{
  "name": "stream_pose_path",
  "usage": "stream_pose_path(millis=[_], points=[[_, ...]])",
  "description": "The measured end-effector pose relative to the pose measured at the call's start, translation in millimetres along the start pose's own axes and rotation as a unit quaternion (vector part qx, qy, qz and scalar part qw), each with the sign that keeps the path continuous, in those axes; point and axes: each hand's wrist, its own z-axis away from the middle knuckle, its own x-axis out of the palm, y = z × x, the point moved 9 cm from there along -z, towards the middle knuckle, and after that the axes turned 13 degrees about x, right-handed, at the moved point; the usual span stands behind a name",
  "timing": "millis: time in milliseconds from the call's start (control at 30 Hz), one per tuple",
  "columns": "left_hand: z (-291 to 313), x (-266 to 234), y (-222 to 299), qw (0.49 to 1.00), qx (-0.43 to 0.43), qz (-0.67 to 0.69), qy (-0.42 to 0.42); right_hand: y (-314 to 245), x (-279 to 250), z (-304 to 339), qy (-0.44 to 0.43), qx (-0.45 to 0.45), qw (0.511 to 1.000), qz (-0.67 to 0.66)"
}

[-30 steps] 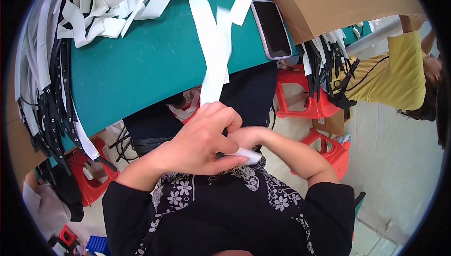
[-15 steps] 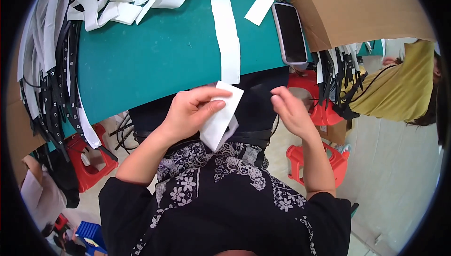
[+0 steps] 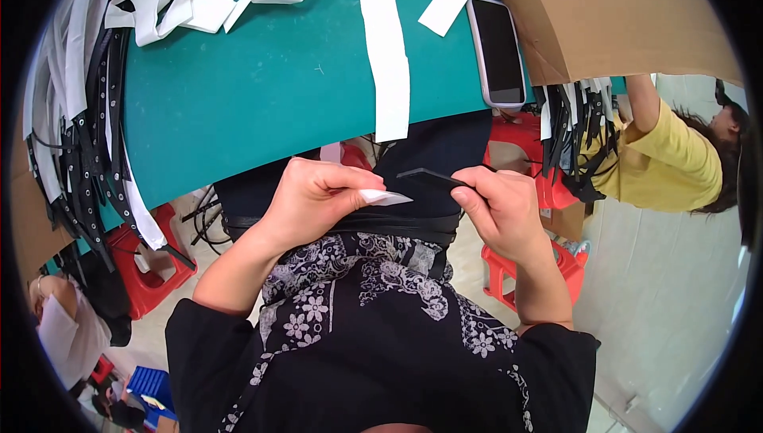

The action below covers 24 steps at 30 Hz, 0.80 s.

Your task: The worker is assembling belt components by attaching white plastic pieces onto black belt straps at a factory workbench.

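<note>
Pinched between the thumb and fingers of my left hand [image 3: 314, 195] is a white strip [image 3: 387, 197], its short pointed end sticking out to the right. My right hand [image 3: 505, 202] grips a thin black strip [image 3: 429, 174], which reaches left toward the white one and bends near its tip. A gap separates the two strips. Both hands are over my lap, just off the front edge of the green table [image 3: 254, 91]. A long white strip [image 3: 389, 75] lies on the table and reaches its edge, above my hands.
White strips [image 3: 207, 12] are heaped at the back. Black eyelet straps [image 3: 99, 147] hang off the left side, others [image 3: 568, 123] at right. A phone [image 3: 498, 52] lies beside a cardboard box [image 3: 628, 20]. Red stools [image 3: 151, 274] stand below. A person in yellow [image 3: 668, 163] is at right.
My left hand has turned the white strip nearly edge-on. The black strip now shows in my right hand, which has moved slightly down and right. The person in yellow has shifted, raising an arm.
</note>
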Motion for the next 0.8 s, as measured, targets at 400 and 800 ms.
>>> stream_pose_path(millis=[400, 800], points=[[7, -10, -14, 0.998, -0.025, 0.06, 0.015, -22, 12, -6, -0.035, -0.055, 0.995, 0.081], [4, -12, -13, 0.996, -0.036, -0.066, -0.055, -33, 34, -12, -0.089, -0.099, 0.967, 0.218]])
